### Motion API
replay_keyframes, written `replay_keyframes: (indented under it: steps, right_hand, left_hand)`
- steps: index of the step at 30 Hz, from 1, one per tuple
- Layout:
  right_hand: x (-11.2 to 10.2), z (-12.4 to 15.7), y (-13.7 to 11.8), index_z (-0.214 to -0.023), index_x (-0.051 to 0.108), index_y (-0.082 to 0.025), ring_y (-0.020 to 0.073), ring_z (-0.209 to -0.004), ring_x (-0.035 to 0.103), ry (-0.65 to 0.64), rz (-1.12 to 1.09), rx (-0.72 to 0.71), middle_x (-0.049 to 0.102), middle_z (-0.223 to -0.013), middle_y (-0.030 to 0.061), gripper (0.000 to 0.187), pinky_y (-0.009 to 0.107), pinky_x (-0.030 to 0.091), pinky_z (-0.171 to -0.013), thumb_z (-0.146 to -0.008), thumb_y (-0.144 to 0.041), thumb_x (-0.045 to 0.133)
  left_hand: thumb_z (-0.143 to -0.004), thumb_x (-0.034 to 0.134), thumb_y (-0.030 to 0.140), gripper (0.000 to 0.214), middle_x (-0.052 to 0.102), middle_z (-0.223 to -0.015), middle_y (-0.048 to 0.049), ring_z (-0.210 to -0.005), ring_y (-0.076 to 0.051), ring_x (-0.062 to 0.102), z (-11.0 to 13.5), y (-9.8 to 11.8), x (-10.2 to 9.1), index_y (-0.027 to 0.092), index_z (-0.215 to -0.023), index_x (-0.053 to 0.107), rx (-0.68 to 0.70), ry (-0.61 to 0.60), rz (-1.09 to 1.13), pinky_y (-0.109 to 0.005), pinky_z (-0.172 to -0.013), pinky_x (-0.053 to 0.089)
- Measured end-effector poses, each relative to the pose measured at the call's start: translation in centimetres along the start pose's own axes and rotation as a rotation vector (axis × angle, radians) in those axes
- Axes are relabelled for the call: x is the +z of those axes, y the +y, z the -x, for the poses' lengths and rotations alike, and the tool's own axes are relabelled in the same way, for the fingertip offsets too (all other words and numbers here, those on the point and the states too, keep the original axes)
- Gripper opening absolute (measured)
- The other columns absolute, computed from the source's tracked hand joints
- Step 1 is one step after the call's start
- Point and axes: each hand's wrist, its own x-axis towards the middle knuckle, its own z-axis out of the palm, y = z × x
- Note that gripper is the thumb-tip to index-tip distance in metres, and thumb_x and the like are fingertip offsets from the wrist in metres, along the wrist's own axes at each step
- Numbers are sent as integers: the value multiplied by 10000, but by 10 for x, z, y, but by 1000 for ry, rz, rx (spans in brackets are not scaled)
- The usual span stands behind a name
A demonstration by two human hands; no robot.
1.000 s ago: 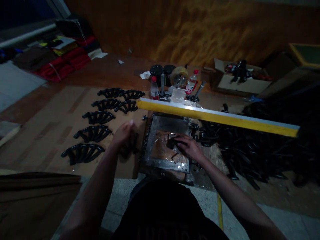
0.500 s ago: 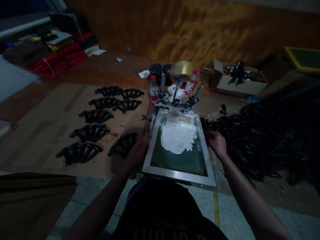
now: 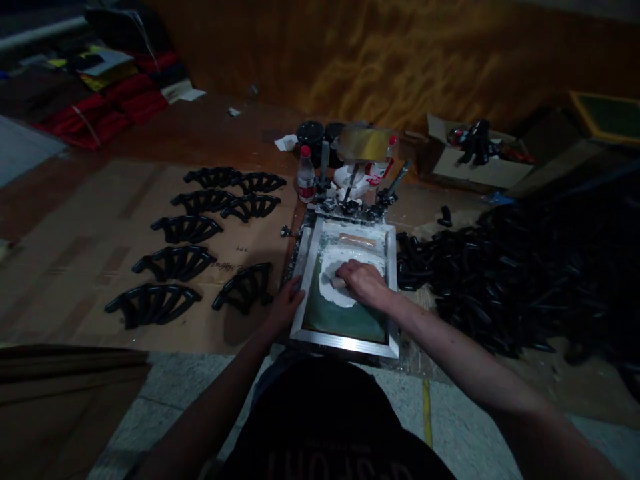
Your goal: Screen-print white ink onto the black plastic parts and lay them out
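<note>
A metal-framed printing screen (image 3: 306, 313) lies in front of me, with white ink (image 3: 327, 293) spread over its green mesh. My right hand (image 3: 363, 280) is over the mesh, its fingers closed on a small tan scraper (image 3: 339, 283) that touches the ink; the hand covers most of it. At the frame's left edge is my left hand (image 3: 286, 303), fingers apart and holding nothing visible. Just left of it, a fan-shaped row of black curved tubes (image 3: 245, 288) lies on cardboard. The screen's far end sits in a clamp with black knobs (image 3: 350, 207).
More black tube rows (image 3: 153, 305) lie on the cardboard (image 3: 85, 253) to the left. A heap of loose black tubes (image 3: 485, 280) covers the right side. Behind the screen stand a red-capped bottle (image 3: 306, 177), dark jars (image 3: 310, 137) and an open carton (image 3: 480, 167).
My right hand has moved left from beside the frame onto the inked mesh, closing on the scraper. The frame's near end has swung slightly left and down. My left hand stays at its left edge.
</note>
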Motion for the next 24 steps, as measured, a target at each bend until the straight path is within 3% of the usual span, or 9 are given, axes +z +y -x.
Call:
replay_keyframes:
  steps: [3, 5, 8, 11, 14, 17, 20, 22, 24]
  right_hand:
    - [-3, 20, 4, -940, 669, -188, 215, -951, 603, -84, -64, -203, 693, -966, 63, 215, 282, 425, -743, -784, -84, 563]
    - [-6, 22, 6, -911, 669, -198, 211, -931, 601, -75, -96, -176, 688, -929, 48, 199, 276, 419, -726, -762, -92, 590]
    - [1, 20, 1, -966, 671, -187, 221, -935, 585, 48, -77, -51, 685, -964, 80, 191, 294, 424, -743, -831, -117, 555]
    - [16, 28, -4, -1068, 661, -168, 229, -973, 575, 78, -81, -128, 682, -1060, 111, 261, 317, 443, -800, -849, -106, 532]
    - [18, 29, -2, -1071, 671, -177, 223, -975, 599, 58, -153, -177, 694, -1021, 85, 268, 304, 457, -798, -834, -122, 559]
    - [-3, 4, 7, -1220, 639, -217, 226, -993, 621, 156, -197, -32, 696, -1077, 74, 348, 296, 464, -793, -876, -214, 589]
    - [-36, -27, 25, -1410, 516, -285, 251, -974, 634, 252, -135, 168, 683, -1138, 84, 547, 312, 475, -764, -882, -360, 636]
    - [-59, -33, 50, -1410, 523, -282, 257, -927, 641, 370, -95, 284, 681, -1119, 95, 558, 324, 481, -740, -883, -435, 626]
    - [-73, -21, 86, -1332, 595, -218, 245, -888, 643, 573, -105, 381, 688, -1080, 112, 469, 336, 490, -752, -921, -441, 560]
  left_hand:
    - [-863, 533, 363, 623, 718, -1042, -131, -923, -244, 678, 2, 4, 1, 105, -1424, 453, -55, -27, 17, -365, -820, 548]
    - [-875, 518, 361, 612, 720, -1012, -123, -917, -242, 677, 4, 7, 0, 109, -1428, 449, -63, -41, 22, -356, -800, 549]
    - [-876, 524, 381, 606, 719, -923, -98, -863, -236, 674, 6, 10, 0, 110, -1415, 467, -52, -23, 13, -346, -762, 545]
    - [-859, 554, 411, 631, 706, -847, -75, -797, -231, 666, 7, 12, 0, 108, -1407, 475, -50, -10, 13, -343, -724, 538]
    - [-844, 580, 425, 643, 710, -874, -81, -827, -230, 668, 9, 16, -1, 102, -1393, 488, -45, -1, 4, -341, -749, 539]
    - [-857, 563, 430, 666, 715, -902, -70, -814, -215, 665, 12, 25, -7, 131, -1440, 446, -64, -35, -19, -330, -737, 539]
    - [-883, 522, 472, 616, 717, -1010, -84, -877, -215, 658, 16, 40, -18, 173, -1420, 494, 13, -20, -30, -313, -743, 532]
    - [-910, 443, 544, 572, 714, -1011, -87, -862, -211, 651, 18, 56, -26, 169, -1311, 603, 70, 16, -19, -303, -712, 525]
    - [-926, 344, 616, 616, 709, -893, -68, -755, -193, 641, 18, 80, -30, 163, -1174, 680, 81, 55, 27, -291, -639, 509]
